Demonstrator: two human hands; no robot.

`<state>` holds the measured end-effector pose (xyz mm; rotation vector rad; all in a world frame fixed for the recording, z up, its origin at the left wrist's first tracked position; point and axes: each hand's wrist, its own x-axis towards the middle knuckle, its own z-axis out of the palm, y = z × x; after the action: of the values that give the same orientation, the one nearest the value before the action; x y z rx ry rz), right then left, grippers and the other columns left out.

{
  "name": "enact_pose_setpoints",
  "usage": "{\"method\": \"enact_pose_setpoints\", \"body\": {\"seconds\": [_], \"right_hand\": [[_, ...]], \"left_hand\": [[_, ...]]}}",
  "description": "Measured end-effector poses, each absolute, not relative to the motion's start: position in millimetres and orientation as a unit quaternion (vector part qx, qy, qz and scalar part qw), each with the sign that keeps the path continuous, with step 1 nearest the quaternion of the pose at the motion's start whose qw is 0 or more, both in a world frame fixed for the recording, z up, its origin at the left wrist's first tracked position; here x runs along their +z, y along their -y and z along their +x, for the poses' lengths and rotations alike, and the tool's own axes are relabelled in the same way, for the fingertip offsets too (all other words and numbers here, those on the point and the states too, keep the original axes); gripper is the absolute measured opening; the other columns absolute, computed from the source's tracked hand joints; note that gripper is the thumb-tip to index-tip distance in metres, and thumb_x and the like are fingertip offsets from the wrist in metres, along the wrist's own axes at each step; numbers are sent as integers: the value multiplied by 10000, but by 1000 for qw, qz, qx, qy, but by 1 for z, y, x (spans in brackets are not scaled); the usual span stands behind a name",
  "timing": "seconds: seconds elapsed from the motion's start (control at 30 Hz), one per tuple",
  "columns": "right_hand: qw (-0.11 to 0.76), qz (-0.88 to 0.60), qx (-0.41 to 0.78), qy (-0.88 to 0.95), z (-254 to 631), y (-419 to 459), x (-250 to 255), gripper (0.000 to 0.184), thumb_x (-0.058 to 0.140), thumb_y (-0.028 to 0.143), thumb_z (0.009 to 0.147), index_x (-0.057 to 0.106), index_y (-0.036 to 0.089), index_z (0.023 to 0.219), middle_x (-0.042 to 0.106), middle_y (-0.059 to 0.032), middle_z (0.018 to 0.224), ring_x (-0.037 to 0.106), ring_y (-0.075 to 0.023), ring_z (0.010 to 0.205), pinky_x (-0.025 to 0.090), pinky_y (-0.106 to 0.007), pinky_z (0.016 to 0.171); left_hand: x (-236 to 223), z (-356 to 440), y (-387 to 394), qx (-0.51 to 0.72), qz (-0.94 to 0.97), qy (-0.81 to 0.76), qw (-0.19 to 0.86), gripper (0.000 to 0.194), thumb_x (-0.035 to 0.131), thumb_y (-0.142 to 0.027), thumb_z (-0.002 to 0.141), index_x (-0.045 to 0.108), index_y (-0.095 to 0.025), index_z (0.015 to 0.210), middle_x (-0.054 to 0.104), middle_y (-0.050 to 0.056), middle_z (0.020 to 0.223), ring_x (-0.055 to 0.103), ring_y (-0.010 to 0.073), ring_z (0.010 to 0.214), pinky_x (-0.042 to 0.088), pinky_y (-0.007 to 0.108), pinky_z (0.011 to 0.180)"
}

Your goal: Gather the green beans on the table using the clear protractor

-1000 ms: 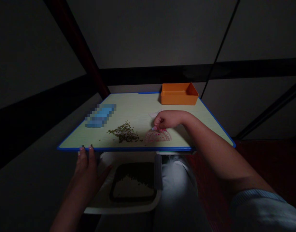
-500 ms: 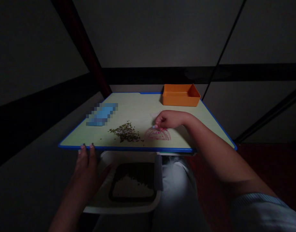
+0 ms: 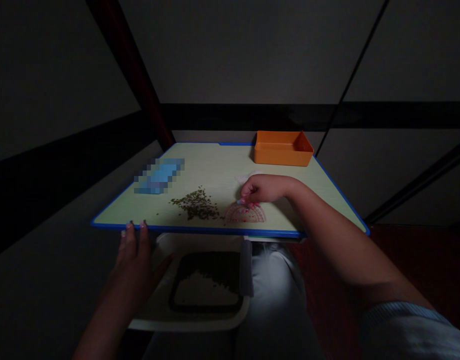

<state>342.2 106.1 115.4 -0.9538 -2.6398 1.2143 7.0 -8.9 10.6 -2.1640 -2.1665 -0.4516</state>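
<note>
Movement: table (image 3: 200, 167) shifts slightly right in view; right hand (image 3: 263, 189) stays pinched at pink protractor (image 3: 245, 214).
Hands: apart; left hand (image 3: 130, 265) at near table edge.
Things: green seeds (image 3: 195, 205) just left of protractor; orange tray (image 3: 283, 149) far right.

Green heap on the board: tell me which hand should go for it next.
Right, probably: the right hand is above the board, close beside the green heap, while the left hand sits down at the board's front edge, farther off.

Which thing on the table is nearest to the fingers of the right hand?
The pink half-round protractor, right under the fingertips of the right hand; the pile of dark seeds, the orange tray and the blurred blue object lie farther away.
</note>
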Motion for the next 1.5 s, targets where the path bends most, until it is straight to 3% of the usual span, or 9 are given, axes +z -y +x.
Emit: {"method": "enact_pose_setpoints", "body": {"seconds": [0.53, 0.7, 1.03, 1.3, 1.5], "right_hand": [[17, -291, 402, 868, 339, -105, 115, 202, 496, 171, 798, 639, 101, 674, 588, -2, 577, 485, -84, 539, 361, -236, 593], [22, -282, 401, 871, 339, -106, 115, 213, 501, 226, 801, 620, 105, 672, 583, -5, 587, 485, -91, 551, 357, -235, 586], [91, -376, 305, 870, 343, -100, 128, 287, 487, 243, 839, 573, 119, 595, 466, 38, 493, 340, -63, 472, 270, -228, 517], [62, -325, 360, 872, 341, -105, 117, 262, 491, 250, 831, 594, 114, 632, 544, 8, 553, 451, -79, 520, 331, -234, 572], [67, -303, 384, 869, 340, -103, 120, 260, 510, 265, 831, 583, 119, 628, 500, 39, 527, 393, -59, 503, 319, -225, 570]], "left_hand": [[6, 5, 8, -149, -704, 694, 37, 877, 426, -530, 753, -11, -146, 1409, -37, 211, 1541, 15, 375, 1416, 239, 565, 1109], [6, 5, 8, -139, -699, 701, 33, 868, 423, -517, 759, -23, -153, 1409, -51, 200, 1544, 2, 360, 1420, 220, 544, 1121], [5, 3, 7, -141, -701, 698, 40, 876, 415, -543, 753, -26, -170, 1410, -60, 176, 1550, 13, 364, 1420, 233, 543, 1115], [3, 2, 6, -146, -704, 693, 46, 880, 416, -549, 749, 1, -146, 1411, -31, 204, 1543, 28, 377, 1416, 242, 555, 1110], [2, 1, 6, -147, -707, 690, 50, 898, 445, -540, 740, -7, -151, 1411, -27, 206, 1542, 35, 378, 1414, 261, 565, 1101]]}}
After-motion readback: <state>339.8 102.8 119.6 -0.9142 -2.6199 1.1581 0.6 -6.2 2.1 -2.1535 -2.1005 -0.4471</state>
